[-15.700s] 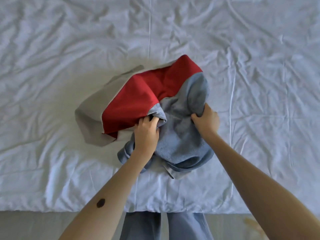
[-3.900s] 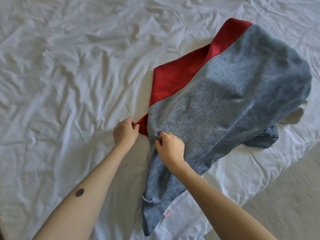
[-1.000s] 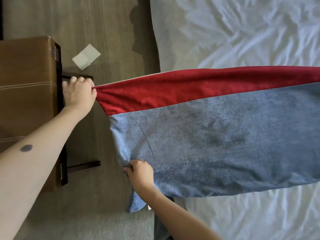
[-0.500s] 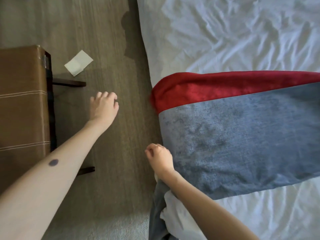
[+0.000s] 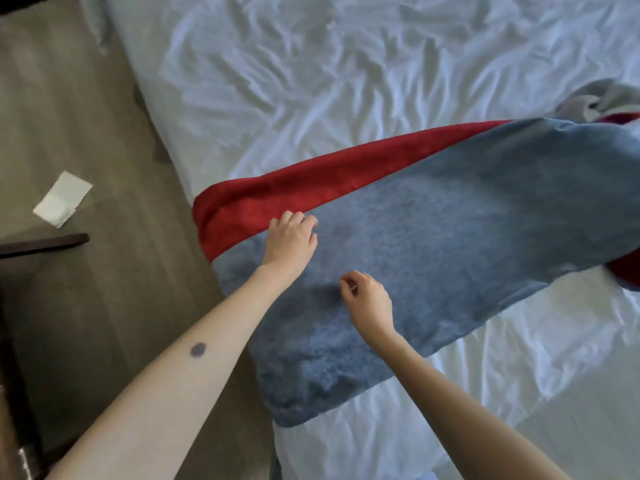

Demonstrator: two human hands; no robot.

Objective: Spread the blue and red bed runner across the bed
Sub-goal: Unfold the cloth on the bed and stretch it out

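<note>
The blue and red bed runner [image 5: 467, 230] lies stretched across the white bed [image 5: 311, 81], its near end draped over the bed's left edge. Its far end at the right is bunched, with grey lining showing. My left hand [image 5: 292, 237] rests palm down on the runner where the red band meets the blue, fingers loosely curled, gripping nothing. My right hand [image 5: 367, 299] hovers over or touches the blue part, fingers curled in with thumb and forefinger pinched; I cannot tell whether any fabric is between them.
A wood-look floor [image 5: 86, 289] runs along the bed's left side. A white paper [image 5: 62, 198] lies on it. A dark bench leg [image 5: 45, 242] and frame stand at the far left. The white sheet is wrinkled all over.
Both hands have moved from over the floor onto the runner's near end. The view has swung right and the runner now lies at a slant across the bed.
</note>
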